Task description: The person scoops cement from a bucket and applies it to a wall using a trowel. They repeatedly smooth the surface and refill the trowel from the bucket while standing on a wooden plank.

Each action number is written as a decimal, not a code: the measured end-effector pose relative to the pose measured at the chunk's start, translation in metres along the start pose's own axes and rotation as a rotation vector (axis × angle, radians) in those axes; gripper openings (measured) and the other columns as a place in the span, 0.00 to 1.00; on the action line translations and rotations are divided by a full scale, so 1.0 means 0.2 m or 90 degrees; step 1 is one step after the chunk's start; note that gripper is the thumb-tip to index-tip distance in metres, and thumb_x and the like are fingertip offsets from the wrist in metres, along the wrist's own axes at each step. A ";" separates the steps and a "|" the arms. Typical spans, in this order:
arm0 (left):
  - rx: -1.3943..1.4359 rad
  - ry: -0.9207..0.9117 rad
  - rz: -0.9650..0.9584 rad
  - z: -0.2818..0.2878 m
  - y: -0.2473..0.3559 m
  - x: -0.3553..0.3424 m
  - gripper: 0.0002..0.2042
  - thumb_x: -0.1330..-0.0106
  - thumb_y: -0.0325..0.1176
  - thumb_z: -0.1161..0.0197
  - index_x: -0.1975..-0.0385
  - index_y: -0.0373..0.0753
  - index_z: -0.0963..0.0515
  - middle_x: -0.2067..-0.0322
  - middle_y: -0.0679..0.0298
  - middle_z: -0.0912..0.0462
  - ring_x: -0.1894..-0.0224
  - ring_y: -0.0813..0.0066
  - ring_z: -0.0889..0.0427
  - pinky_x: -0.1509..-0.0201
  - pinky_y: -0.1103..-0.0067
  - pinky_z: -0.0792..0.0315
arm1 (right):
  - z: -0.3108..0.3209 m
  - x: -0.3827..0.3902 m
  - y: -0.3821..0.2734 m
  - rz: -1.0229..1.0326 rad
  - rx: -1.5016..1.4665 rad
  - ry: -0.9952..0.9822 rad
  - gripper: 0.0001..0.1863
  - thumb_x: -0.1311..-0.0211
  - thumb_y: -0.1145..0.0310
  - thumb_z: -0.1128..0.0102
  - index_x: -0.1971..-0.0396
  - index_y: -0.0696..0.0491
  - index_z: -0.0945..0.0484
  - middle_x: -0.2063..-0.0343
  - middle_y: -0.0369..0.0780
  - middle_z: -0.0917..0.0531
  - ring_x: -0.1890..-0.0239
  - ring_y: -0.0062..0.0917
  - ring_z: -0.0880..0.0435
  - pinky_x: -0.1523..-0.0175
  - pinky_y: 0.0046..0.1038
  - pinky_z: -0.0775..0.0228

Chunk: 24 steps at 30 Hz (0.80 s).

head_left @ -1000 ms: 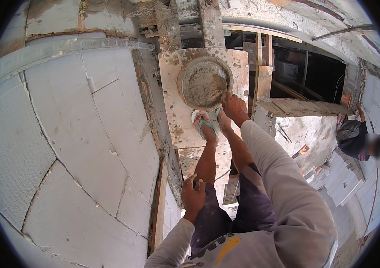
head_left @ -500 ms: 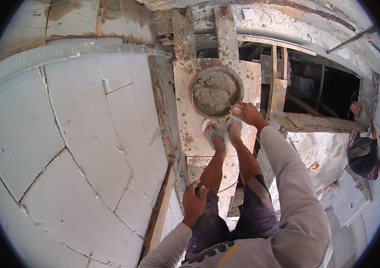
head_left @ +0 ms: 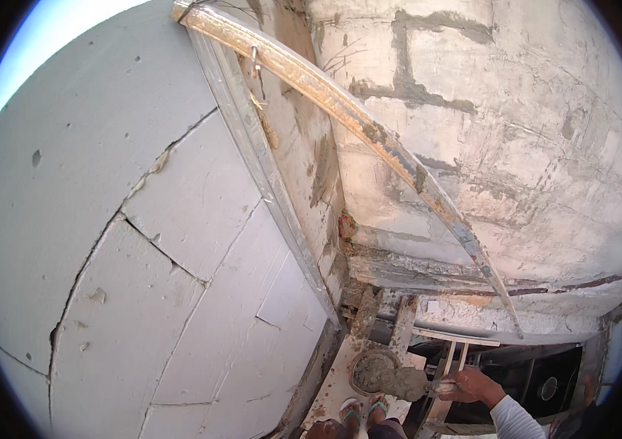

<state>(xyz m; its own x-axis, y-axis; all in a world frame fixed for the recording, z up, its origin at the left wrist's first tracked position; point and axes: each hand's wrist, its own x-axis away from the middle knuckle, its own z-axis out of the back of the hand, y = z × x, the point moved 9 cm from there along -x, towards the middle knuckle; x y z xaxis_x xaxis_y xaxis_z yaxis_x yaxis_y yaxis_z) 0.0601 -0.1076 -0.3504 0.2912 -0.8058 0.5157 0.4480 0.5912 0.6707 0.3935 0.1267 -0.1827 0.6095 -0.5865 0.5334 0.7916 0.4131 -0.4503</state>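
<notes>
My right hand (head_left: 470, 385) is closed round the handle of a trowel (head_left: 439, 388). A heap of wet grey mortar (head_left: 407, 383) covers its blade, so the blade's shape is hidden. The load hangs at the right rim of a round tub (head_left: 353, 374), which holds more mortar (head_left: 375, 372). At the lower edge, part of my left hand (head_left: 326, 429) seems to show left of my feet; its fingers cannot be made out. The tub stands on a stained board (head_left: 326, 399), just beyond my sandalled feet.
A wall of large pale blocks (head_left: 128, 293) rises on the left, with a metal straightedge (head_left: 260, 172) along its far edge. A long mortar-stained batten (head_left: 369, 135) slants across the view before a rough rendered wall (head_left: 545, 183). Right of the board is a dark opening (head_left: 516, 373) with timbers.
My view has tipped up towards the walls. My right hand has lifted from the tub's near rim to its right, with mortar on the trowel. The left hand is now mostly out of view.
</notes>
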 end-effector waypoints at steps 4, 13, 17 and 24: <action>0.043 0.058 -0.017 0.30 0.32 -0.06 0.14 0.34 0.42 0.40 0.64 0.38 0.14 0.63 0.49 0.13 0.57 0.49 0.13 0.50 0.60 0.20 | 1.14 0.43 -0.67 0.059 -0.033 -0.025 0.28 0.39 0.47 0.29 0.46 0.49 0.15 0.56 0.48 0.11 0.54 0.42 0.12 0.48 0.36 0.21; 0.121 0.107 0.007 0.61 0.53 -0.09 0.12 0.34 0.40 0.41 0.66 0.40 0.14 0.64 0.51 0.12 0.58 0.52 0.13 0.52 0.61 0.19 | 3.09 0.71 -1.68 0.055 0.113 0.315 0.19 0.31 0.53 0.32 0.71 0.56 0.15 0.84 0.34 0.19 0.85 0.15 0.22 0.80 0.22 0.31; 0.133 0.118 0.031 0.66 0.52 -0.13 0.12 0.34 0.40 0.41 0.67 0.40 0.14 0.64 0.52 0.12 0.59 0.53 0.12 0.53 0.62 0.19 | 3.69 0.47 -2.04 0.136 0.129 0.493 0.28 0.30 0.43 0.38 0.80 0.53 0.22 0.84 0.34 0.21 0.85 0.16 0.25 0.82 0.25 0.35; 0.158 0.159 0.150 0.63 0.22 -0.10 0.11 0.34 0.38 0.42 0.69 0.42 0.14 0.64 0.54 0.12 0.59 0.54 0.12 0.54 0.63 0.18 | 4.12 -0.30 -2.55 0.194 0.354 0.957 0.17 0.32 0.57 0.42 0.59 0.56 0.18 0.56 0.53 0.14 0.52 0.51 0.15 0.47 0.49 0.23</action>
<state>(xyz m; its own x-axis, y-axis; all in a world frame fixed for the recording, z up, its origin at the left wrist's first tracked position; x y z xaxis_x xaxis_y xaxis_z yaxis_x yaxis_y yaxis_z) -0.0322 -0.0605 -0.2640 0.5713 -0.6135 0.5452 0.1364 0.7260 0.6740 -0.0105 0.5250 0.6047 0.4115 -0.4161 -0.8109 0.7773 0.6248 0.0738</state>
